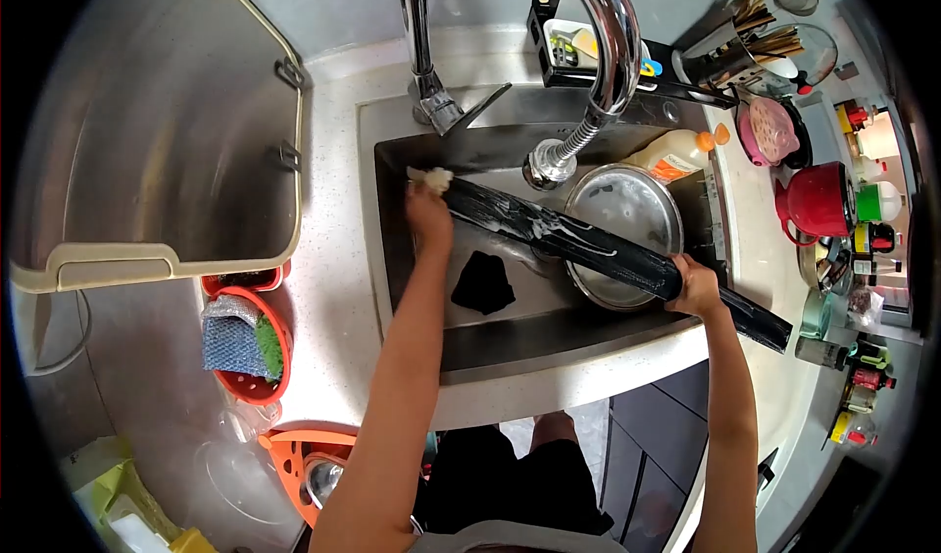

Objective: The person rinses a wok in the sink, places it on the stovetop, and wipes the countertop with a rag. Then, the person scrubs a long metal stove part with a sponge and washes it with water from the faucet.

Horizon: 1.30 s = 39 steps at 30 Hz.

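A long black panel [559,234], streaked with white suds, lies slantwise across the steel sink [431,342] and sticks out over its right edge. At the panel's upper left end, my left hand [428,215] is closed on a pale sponge or cloth [431,177]. My right hand [695,285] grips the panel near its right part, fingers wrapped over the edge. Below the panel, a black cloth-like piece [482,283] lies on the sink floor. A round metal pot [627,200] sits in the sink, partly under the panel.
The curved faucet [613,53] hangs over the sink, its head [549,165] close above the panel. A bottle [676,154] leans at the sink's back right. Red pot [818,200] and utensil holder [716,58] stand right; an orange basket [277,327] stands left.
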Tool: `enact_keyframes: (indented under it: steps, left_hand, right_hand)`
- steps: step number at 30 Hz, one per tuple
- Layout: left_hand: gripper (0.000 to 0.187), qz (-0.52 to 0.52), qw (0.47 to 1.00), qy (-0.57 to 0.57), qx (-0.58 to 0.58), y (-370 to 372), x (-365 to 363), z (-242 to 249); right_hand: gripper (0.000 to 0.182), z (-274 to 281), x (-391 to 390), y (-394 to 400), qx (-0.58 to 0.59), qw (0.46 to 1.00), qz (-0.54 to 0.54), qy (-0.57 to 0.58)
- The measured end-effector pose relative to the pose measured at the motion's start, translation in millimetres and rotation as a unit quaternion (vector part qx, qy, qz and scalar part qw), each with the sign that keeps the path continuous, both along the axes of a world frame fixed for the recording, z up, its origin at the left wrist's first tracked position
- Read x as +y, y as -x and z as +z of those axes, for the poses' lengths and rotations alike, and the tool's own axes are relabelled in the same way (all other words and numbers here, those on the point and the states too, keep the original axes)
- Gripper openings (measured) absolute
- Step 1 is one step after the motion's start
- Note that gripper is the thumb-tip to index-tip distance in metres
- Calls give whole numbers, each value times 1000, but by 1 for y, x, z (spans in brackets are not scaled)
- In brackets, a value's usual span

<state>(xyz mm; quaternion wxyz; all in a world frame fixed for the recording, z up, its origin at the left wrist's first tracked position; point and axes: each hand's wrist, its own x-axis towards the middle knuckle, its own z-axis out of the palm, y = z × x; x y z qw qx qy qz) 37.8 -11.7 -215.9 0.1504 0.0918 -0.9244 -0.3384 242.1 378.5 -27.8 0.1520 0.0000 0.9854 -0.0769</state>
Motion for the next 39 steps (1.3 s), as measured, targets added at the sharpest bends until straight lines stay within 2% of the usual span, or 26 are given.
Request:
enact_keyframes:
  steps: [1,3,6,7,8,10,11,12,13,14,15,18,19,21,22,23,24,26,27,29,30,31,34,36,38,39]
  left_hand:
    - [18,-16,999,19,30,-14,15,4]
    - [20,-68,994,-56,58,-47,53,1]
    - [23,-198,976,-43,77,-89,100,35]
    - [20,-234,969,-69,26,-102,112,44]
    - [18,-298,951,-51,62,-109,117,52]
    - [17,-357,930,-38,81,-99,104,45]
    - [17,-350,934,-21,63,-83,90,42]
    - [16,-311,948,66,-14,-65,72,39]
    - [15,-279,959,28,30,-46,51,35]
    - [14,-225,973,-52,20,-32,31,30]
    - [15,-194,979,28,62,-22,19,32]
    - [15,-179,984,-15,-5,-49,50,32]
    - [15,-202,978,44,-17,-71,76,46]
    - [14,-260,962,64,53,-118,127,51]
    - [14,-267,961,-73,21,-138,154,55]
    - [16,-332,940,-44,66,-148,164,73]
    - [16,-350,934,-61,43,-150,167,81]
    - [11,-368,925,13,94,-132,145,61]
    - [13,-337,941,35,6,-116,124,47]
    - [14,-279,954,113,15,-79,72,45]
    - [17,-223,975,14,-10,-65,52,33]
    - [16,-219,971,96,33,-60,40,43]
    - [13,-141,984,105,28,-87,78,34]
    - [11,-142,989,-36,15,-118,119,29]
    - [17,-286,953,-62,84,-144,134,95]
    - [15,-304,948,-40,88,-141,129,91]
  right_hand:
    - [76,0,1,0,-6,1000,1,-1]
    - [76,-3,2,-1,-7,1000,1,-6]
    - [77,3,1,0,-33,999,-7,-12]
    - [77,5,0,1,-43,999,-12,-13]
    - [77,7,-1,0,-37,999,-10,-5]
    - [77,5,2,-3,-27,1000,-3,6]
    - [76,1,3,-4,-29,999,-6,26]
    - [75,-4,5,-6,-38,999,-6,36]
    - [74,-6,3,-7,-33,998,-4,45]
    - [74,-6,1,-6,-27,998,-2,53]
    - [73,-6,0,-6,-28,998,-3,50]
    - [71,-8,-3,-6,-35,998,-9,51]
    - [71,-9,-2,-6,-37,998,-10,53]
    - [70,-11,0,-4,-33,998,-6,54]
    - [69,-14,2,-5,-30,998,-2,55]
    - [69,-14,3,-6,-26,998,3,55]
    - [69,-13,4,-5,-33,998,-2,55]
    - [69,-9,1,-5,-49,997,-12,59]
    - [69,-8,1,-4,-45,997,-10,61]
    - [69,-7,0,-5,-38,997,-6,66]
    - [69,-7,0,-5,-37,997,-7,64]
    - [69,-8,0,-6,-36,997,-8,60]
    - [70,-5,-2,-6,-45,997,-13,53]
    - [71,-4,-4,-3,-53,997,-16,55]
    - [74,-3,-3,-3,-65,996,-19,60]
    - [75,-4,-1,-4,-55,997,-13,61]
